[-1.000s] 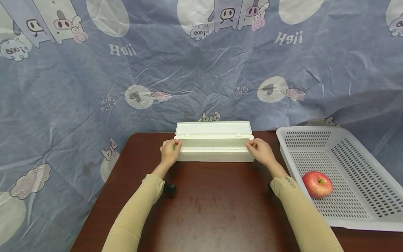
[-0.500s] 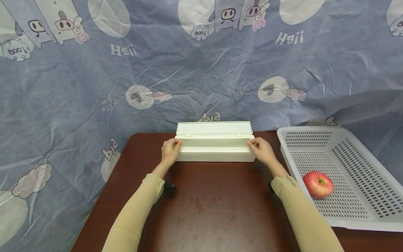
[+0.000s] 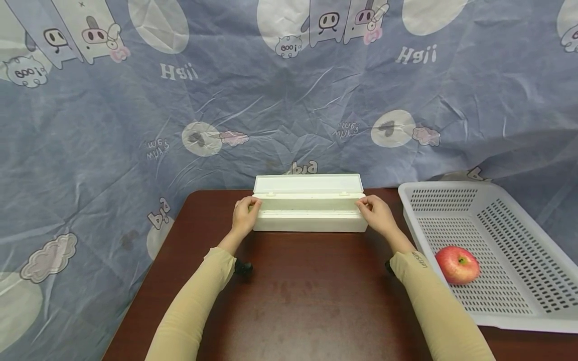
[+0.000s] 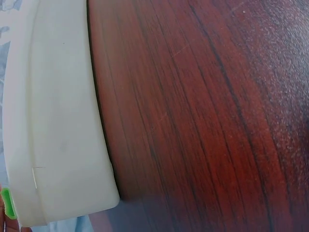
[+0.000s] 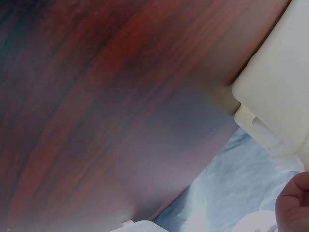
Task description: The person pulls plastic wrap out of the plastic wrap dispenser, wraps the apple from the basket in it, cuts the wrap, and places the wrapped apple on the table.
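Note:
A long, narrow white box (image 3: 311, 223) stands at the back of the table, its lid (image 3: 309, 183) raised behind it. At its left end my left hand (image 3: 244, 216) grips the rim, thumb and forefinger together. Beside those fingers, the left wrist view shows a small green piece (image 4: 8, 203) at the box's end (image 4: 72, 121). The right end is gripped by my right hand (image 3: 378, 216), fingertips on the rim. In the right wrist view, part of that hand (image 5: 293, 204) shows with curled fingers below the box's corner (image 5: 275, 92). The hands partly hide both ends.
A white perforated basket (image 3: 410, 220) stands on the right, with a red apple (image 3: 457, 265) inside near its left wall. Brown tabletop (image 3: 307, 291) lies between the forearms. A patterned blue-grey cloth (image 3: 280, 105) hangs behind the table.

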The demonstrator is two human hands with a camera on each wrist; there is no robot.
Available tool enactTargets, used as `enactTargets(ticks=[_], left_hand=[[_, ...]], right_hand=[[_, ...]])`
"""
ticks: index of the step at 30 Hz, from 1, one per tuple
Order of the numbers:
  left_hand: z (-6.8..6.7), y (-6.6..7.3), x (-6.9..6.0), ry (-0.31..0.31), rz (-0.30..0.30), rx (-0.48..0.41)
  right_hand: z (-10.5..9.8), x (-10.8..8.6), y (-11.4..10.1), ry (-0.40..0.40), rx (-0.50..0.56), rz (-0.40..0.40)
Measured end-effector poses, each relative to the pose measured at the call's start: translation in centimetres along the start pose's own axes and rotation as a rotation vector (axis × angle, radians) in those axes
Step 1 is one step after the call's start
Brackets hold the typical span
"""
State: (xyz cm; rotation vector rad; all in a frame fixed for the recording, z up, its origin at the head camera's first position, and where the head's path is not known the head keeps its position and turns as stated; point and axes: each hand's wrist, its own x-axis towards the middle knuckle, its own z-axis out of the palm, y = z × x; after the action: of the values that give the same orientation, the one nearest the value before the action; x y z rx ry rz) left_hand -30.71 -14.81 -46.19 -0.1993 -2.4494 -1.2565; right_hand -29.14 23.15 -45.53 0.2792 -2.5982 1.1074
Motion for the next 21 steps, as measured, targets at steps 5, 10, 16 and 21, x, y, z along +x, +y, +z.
enactTargets(ticks=[5,10,16,21], left_hand=[[-0.1,0.2,0.2,-0.005,0.004,-0.009],[-0.2,0.2,0.4,-0.009,0.01,-0.005],[-0.1,0.2,0.3,-0.025,0.0,-0.019],[0.1,0.4,0.4,-0.023,-0.027,-0.063]], right_hand=[[-0.1,0.2,-0.1,0.002,-0.006,0.003],[-0.3,0.2,-0.2,0.001,-0.008,0.003],[-0.6,0.2,-0.3,-0.025,0.033,0.039],[-1.1,0.3,-0.5,-0.046,0.03,0.055]])
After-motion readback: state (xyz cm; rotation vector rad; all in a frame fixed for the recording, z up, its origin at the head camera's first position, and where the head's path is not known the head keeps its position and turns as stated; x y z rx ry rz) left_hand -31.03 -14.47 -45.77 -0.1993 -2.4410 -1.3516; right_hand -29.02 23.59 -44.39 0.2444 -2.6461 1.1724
